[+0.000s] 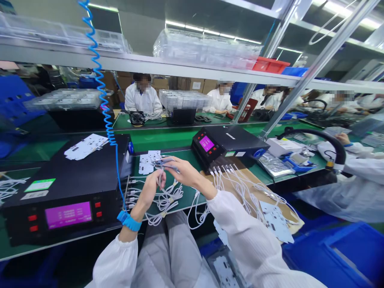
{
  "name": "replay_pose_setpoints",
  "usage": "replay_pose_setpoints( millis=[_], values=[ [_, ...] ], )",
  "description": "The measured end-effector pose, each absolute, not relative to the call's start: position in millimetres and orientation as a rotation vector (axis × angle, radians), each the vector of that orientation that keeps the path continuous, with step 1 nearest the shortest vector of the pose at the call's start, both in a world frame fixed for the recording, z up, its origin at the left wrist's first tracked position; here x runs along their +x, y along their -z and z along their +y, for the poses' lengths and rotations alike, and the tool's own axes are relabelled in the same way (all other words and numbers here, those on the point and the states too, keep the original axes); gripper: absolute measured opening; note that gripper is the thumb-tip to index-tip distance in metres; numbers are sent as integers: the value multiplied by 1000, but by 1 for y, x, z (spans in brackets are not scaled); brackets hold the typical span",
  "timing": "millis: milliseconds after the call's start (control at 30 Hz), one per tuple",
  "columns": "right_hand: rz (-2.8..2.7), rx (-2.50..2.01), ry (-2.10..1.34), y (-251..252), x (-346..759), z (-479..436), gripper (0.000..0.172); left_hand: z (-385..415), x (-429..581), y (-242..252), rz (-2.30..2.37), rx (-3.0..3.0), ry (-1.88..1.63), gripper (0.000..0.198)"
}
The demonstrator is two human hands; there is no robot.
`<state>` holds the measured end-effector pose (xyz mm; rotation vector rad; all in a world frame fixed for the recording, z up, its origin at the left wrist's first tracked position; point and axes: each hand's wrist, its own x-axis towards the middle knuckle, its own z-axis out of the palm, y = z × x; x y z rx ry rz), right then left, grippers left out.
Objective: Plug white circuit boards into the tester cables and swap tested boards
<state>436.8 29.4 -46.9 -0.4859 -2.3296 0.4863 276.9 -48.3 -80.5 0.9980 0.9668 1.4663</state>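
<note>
In the head view my left hand (151, 187), with a blue wrist strap (129, 221), has its fingers closed around a white cable (160, 176). My right hand (184, 171) is right beside it, pinching a thin grey-blue circuit board (163, 161) seen nearly edge-on. Both hands meet close together above the green bench mat. Just behind them a white circuit board (146, 163) lies flat on the mat. Looped white cables (168, 200) lie below my hands. My fingers partly hide where cable and held board meet.
A black test unit (72, 180) with a purple screen stands at left, boards on top. Another black unit (231, 140) stands at right, cables plugged in. A coiled blue cord (100, 76) hangs at left. More boards (276, 218) lie at right. Co-workers sit across and at right.
</note>
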Motion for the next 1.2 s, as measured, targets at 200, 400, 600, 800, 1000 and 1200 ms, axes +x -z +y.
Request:
replay_pose_setpoints(
  millis=[200,400,600,800,1000,1200],
  values=[
    [-2218,-585,-378,58,435,19,26,-40,289,74,1035,1032,-1588,43],
    [-2086,-654,-342,72,429,16,28,-37,299,68,1068,979,-1562,51],
    [-1793,-717,-385,72,420,20,27,-31,304,72,1249,1005,-1700,61],
    [-1223,-897,-737,60,427,40,37,-27,310,73,1430,1278,-1704,32],
    [-930,-817,-994,59,430,47,46,-17,336,71,1555,1498,-1596,9],
    [-803,-852,-942,73,437,55,45,-14,354,81,1628,1593,-1546,12]
  ],
)
